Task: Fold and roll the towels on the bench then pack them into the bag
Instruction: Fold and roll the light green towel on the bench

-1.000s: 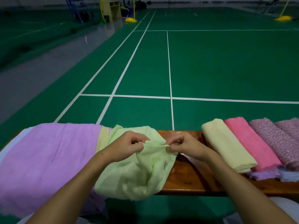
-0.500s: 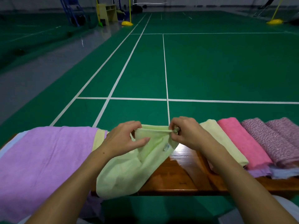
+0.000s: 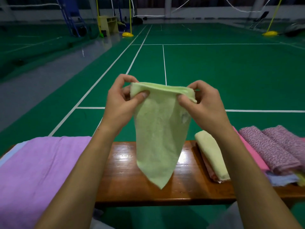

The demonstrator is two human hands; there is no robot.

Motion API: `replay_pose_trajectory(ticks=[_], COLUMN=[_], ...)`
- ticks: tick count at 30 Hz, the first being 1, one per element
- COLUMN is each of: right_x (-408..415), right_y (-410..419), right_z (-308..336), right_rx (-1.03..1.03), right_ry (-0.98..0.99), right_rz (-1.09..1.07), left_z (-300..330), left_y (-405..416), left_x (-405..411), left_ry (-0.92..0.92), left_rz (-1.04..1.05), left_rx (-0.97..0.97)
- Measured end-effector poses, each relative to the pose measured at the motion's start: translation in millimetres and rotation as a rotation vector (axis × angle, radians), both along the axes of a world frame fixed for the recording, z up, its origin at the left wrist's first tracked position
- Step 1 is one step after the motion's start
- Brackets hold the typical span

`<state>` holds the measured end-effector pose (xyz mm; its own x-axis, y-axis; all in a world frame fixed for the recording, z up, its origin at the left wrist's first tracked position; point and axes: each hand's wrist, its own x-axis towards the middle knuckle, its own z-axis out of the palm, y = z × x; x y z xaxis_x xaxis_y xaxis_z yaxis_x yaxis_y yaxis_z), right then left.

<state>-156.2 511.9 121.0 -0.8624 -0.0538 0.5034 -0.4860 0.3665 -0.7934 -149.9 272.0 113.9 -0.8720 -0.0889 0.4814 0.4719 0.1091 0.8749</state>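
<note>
A flat lilac terry towel (image 3: 38, 171) covers the glossy brown wooden tabletop (image 3: 123, 177) at left; the left hand (image 3: 120, 103) and right hand (image 3: 204, 106) each pinch a top corner of the pale green terry towel (image 3: 158, 138), hanging above it; rolled cream towel (image 3: 212, 156) lies right
</note>
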Motion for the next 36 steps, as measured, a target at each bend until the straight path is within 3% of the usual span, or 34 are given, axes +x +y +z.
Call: replay_pose_trajectory(ticks=[3, 12, 21, 25, 30, 36], right_x=[-1, 24, 39, 4, -42, -80], right_y=[-2, 5, 15, 13, -12, -35], right_z=[-4, 17, 26, -18, -101, -162], right_rx=[-0.241, -0.449, -0.416, -0.261, -0.035, 0.035], right_ry=[-0.057, -0.073, -0.211, -0.336, -0.428, -0.449], right_rz=[0.035, 0.082, 0.13, 0.053, -0.031, -0.169], left_z=[4, 27, 31, -4, -92, -150], left_y=[2, -5, -13, -14, -25, -28], left_x=[1, 24, 42, 25, -16, -62], left_ry=[-0.095, -0.203, -0.355, -0.477, -0.588, -0.626], left_rz=[0.028, -0.085, -0.176, -0.044, 0.131, 0.274], left_rx=[0.125, 0.118, 0.169, 0.048, -0.119, -0.118])
